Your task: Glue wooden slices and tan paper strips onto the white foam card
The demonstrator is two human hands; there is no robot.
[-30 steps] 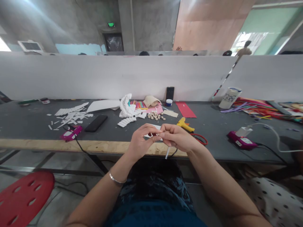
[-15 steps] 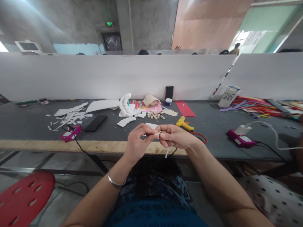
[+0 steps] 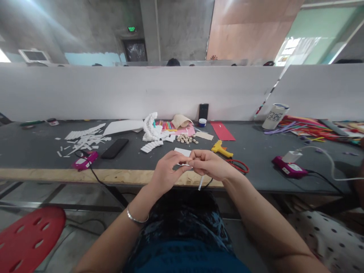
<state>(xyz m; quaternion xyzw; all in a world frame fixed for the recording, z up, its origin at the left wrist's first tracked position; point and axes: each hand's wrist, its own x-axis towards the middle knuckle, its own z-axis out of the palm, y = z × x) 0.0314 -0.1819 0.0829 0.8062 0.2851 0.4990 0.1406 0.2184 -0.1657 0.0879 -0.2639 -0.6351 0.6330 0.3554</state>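
Above the table's front edge, my left hand (image 3: 167,169) meets my right hand at the fingertips. Its thumb and fingers are closed in a pinch, and whatever lies between them is too small to make out. My right hand (image 3: 209,163) is curled, thumb against fingers. A thin whitish strip (image 3: 201,182) hangs below its palm, its upper end hidden by the fingers. Behind the hands lies a white sheet of paper (image 3: 182,152). Just beyond is a pile of small beige pieces (image 3: 187,138). A yellow glue gun (image 3: 222,149) lies right of them.
White strips (image 3: 85,140), a black phone (image 3: 115,148) and a purple power socket (image 3: 85,161) lie to the left. A white ridged piece (image 3: 150,129), red sheet (image 3: 222,131) and small jar (image 3: 202,122) are farther back. Another purple socket (image 3: 288,167) with cables sits right.
My left fingers have straightened somewhat and slid over toward the right fingertips, covering the small pale bit that showed between the hands. My right hand has barely moved.
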